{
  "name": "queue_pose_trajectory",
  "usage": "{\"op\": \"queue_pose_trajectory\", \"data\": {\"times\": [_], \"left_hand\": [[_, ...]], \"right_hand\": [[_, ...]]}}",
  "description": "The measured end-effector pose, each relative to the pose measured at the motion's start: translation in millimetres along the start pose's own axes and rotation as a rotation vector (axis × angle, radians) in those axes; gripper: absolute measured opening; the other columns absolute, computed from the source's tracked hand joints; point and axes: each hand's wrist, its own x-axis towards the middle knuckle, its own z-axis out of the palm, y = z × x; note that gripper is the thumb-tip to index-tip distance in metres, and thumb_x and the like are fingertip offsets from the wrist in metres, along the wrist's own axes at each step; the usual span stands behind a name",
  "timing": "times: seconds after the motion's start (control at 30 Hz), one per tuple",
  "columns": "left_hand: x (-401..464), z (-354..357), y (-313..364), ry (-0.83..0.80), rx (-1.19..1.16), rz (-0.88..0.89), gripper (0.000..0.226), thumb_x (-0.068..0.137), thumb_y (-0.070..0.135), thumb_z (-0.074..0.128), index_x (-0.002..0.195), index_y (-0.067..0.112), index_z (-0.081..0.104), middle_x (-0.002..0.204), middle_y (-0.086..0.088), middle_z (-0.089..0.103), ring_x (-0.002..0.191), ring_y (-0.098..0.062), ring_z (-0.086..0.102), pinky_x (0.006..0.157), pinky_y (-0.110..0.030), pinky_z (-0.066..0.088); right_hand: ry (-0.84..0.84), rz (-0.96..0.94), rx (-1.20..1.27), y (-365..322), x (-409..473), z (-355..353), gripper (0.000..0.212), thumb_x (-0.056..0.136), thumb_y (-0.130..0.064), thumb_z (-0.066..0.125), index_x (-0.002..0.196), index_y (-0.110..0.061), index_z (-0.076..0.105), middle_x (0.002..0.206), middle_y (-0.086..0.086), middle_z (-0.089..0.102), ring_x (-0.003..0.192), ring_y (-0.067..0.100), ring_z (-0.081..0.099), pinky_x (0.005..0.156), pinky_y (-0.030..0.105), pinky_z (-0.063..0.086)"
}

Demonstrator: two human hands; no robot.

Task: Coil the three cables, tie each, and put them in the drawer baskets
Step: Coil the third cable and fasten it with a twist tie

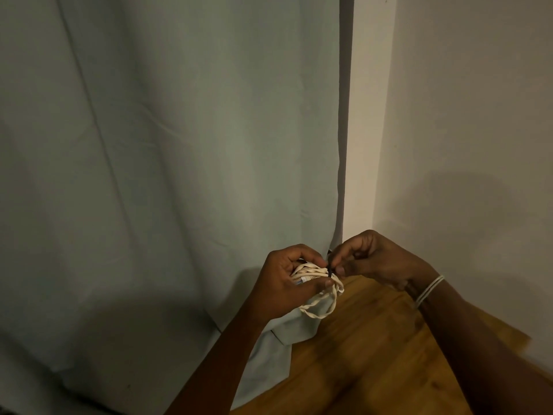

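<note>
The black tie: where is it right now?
In the head view, lower centre-right, the black tie sits across the coiled white cable held in the left hand, pinched by the right hand, above the wooden floor.

Cream cable, black tie, pale blue-grey curtain, warm brown floor.

The coiled cable [314,277] is showing cream-white, with a thin black tie [329,269] crossing it. Behind it a plain, pale blue-grey curtain [167,175] is hanging beside an off-white wall [463,115]. The wooden floor [374,354] is glowing warm orange-brown with darker grain. A white band [429,290] is circling one wrist.
</note>
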Motion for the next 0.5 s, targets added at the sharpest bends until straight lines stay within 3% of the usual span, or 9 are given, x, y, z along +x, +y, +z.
{"op": "queue_pose_trajectory", "data": {"times": [0.23,0.5], "left_hand": [[-0.4,1.0,0.8,0.029,-0.018,0.008,0.027,0.071,0.015,0.086,0.092,0.011,0.07,0.091,-0.003,0.073,0.083,-0.026,0.072,0.072,-0.039,0.06],[1.8,7.2,9.0,0.013,-0.068,-0.011,0.026,0.07,0.006,0.085,0.092,0.008,0.069,0.09,-0.002,0.073,0.083,-0.023,0.072,0.072,-0.03,0.058]], "right_hand": [[0.054,-0.055,0.013,-2.2,1.9,4.7,0.025,0.075,-0.008,0.081,0.093,0.006,0.072,0.091,0.029,0.071,0.084,0.043,0.068,0.08,0.043,0.059],[0.013,0.034,0.216,1.3,1.3,11.0,0.035,0.068,-0.026,0.089,0.088,0.0,0.075,0.085,0.017,0.073,0.08,0.029,0.069,0.075,0.033,0.06]]}}
